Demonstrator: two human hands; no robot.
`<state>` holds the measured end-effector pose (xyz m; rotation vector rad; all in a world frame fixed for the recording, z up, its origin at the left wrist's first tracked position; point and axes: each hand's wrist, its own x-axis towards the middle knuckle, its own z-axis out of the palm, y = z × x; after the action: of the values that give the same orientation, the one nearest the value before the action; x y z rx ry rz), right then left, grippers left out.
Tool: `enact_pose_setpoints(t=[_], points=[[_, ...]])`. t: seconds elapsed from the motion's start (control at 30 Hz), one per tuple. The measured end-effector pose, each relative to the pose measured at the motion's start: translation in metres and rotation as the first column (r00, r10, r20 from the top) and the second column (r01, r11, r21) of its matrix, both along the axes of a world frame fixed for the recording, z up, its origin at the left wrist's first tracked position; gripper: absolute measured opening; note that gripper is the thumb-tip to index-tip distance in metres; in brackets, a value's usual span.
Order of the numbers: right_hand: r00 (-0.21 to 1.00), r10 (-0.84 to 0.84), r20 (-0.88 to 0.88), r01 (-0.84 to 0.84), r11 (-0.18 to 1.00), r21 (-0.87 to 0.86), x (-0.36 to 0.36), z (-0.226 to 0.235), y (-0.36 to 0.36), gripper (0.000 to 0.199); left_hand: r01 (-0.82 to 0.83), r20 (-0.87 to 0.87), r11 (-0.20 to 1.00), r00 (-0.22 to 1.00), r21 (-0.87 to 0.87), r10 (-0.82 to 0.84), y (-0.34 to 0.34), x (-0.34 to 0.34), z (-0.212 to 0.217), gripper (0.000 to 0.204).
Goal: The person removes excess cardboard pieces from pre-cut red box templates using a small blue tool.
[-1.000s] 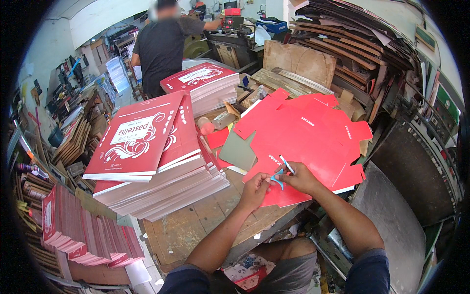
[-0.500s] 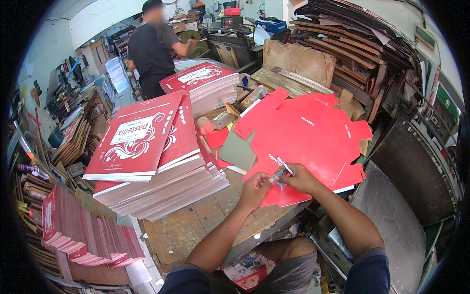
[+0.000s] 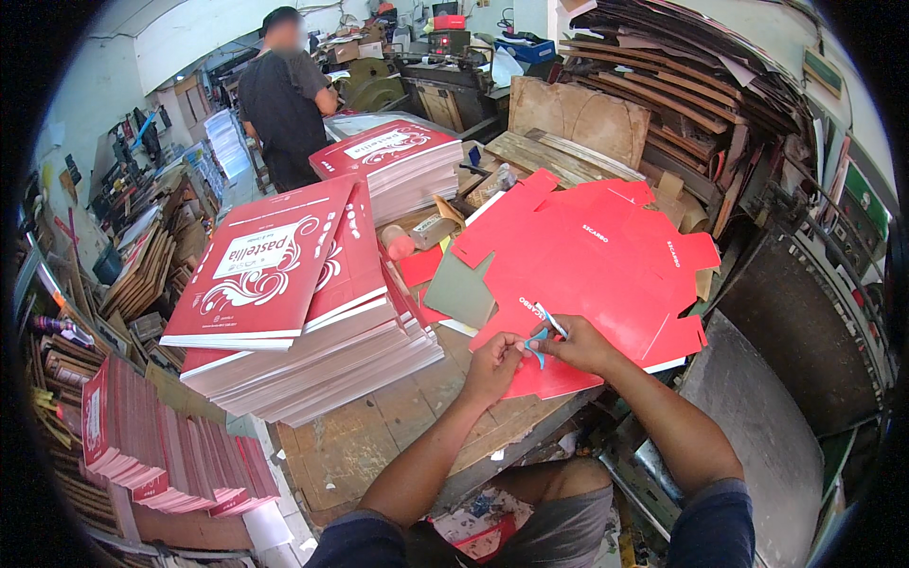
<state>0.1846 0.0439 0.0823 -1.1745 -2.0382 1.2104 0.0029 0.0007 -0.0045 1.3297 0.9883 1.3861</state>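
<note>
The worktop point(image 3: 365, 450) runs below the left grip point(image 3: 490, 367) and the right grip point(image 3: 579, 346). A big pile of red sheets point(image 3: 312, 379) stands left of the left grip. The flat red card point(image 3: 592, 256) lies under both grips and spreads out ahead of them. The right grip is closed around a thin white stick point(image 3: 551, 320). The little blue strip point(image 3: 537, 355) is between the grips, pinched by the left one. To do this well, pinch softly, work slowly, and point the stick away from the card.
</note>
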Motion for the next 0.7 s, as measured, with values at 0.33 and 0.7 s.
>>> enact_pose_setpoints(t=[0.33, 0.7], points=[[1.0, 0.003, 0.014, -0.003, 1.0, -0.001, 0.0002, -0.0033, 0.0026, 0.02, -0.008, 0.03, 1.0, 1.0, 0.01, 0.008, -0.0019, 0.0004, 0.0029, 0.016], [1.0, -0.011, 0.019, 0.011, 1.0, -0.012, -0.0003, 0.0004, 0.0005, 0.026, -0.013, 0.004, 0.999, 1.0, -0.032, 0.013, -0.0008, 0.0001, 0.0033, 0.017]])
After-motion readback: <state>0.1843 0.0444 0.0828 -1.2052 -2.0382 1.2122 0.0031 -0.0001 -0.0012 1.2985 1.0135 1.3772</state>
